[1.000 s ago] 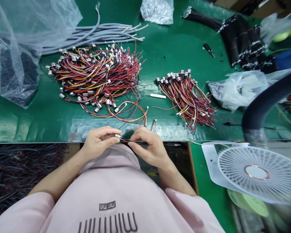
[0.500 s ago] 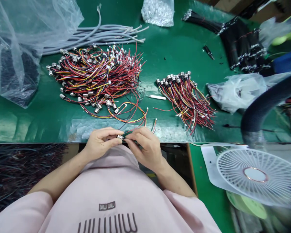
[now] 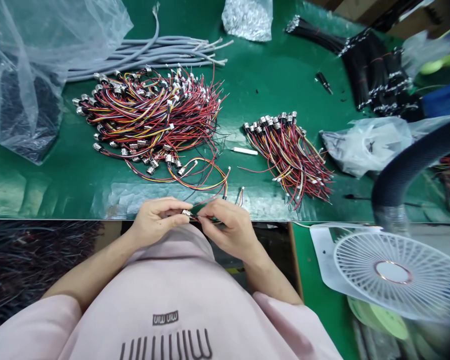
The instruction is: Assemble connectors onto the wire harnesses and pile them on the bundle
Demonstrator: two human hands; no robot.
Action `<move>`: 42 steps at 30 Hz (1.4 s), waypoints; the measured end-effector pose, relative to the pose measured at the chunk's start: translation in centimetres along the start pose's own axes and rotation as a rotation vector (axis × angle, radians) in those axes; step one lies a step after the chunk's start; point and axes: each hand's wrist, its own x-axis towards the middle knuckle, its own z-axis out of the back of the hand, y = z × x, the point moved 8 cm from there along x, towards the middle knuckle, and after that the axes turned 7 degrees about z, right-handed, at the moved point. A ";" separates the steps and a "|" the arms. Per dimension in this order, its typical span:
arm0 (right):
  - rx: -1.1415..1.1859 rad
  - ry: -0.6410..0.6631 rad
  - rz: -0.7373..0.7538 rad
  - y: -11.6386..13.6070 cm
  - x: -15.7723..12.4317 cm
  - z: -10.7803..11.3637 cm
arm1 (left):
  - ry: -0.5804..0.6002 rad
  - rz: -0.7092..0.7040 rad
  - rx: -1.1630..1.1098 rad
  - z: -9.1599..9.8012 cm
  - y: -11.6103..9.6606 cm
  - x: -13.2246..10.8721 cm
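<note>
Nearest: pink shirt, forearms reaching up to the table's front edge. Dark wire heap below the table at left; white fan at right.

Left hand: thumb and index pinched on a metal circular connector, tips close together with only the part between them. Right hand: thumb and index nearly meeting, pinched on the dark wire leads just off the connector's back end. Exact contact at the right tips is partly hidden.

Connector is at the front edge of the table, between the two hands, right at the left fingertips and just short of the right ones. Long axis runs roughly left-right, dipping slightly to the right. Metal end points left into the left hand, wire end points right.

Just beyond the hands: a loose harness curving toward the right hand, small white plug near it. Farther: big harness pile at left, smaller harness bunch at right, connectors mostly at its far end, white stick between them.

Back: gray cables behind the big pile, bag of silvery parts center, black cable bundles far right.
</note>
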 end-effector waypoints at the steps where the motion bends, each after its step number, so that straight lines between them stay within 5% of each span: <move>1: -0.006 0.000 0.005 0.0 0.1 -0.2 | 0.004 0.002 0.000 0.0 0.0 0.0; 13: 0.248 0.075 -0.048 -1.5 0.7 0.3 | -0.054 0.275 -0.221 0.1 1.8 0.1; 29: -0.123 0.000 0.075 -0.2 -0.9 0.9 | -0.082 0.348 -0.272 0.1 2.0 0.7; 42: -0.102 -0.098 0.080 0.3 0.2 0.5 | -0.093 0.326 -0.257 -0.1 1.5 0.6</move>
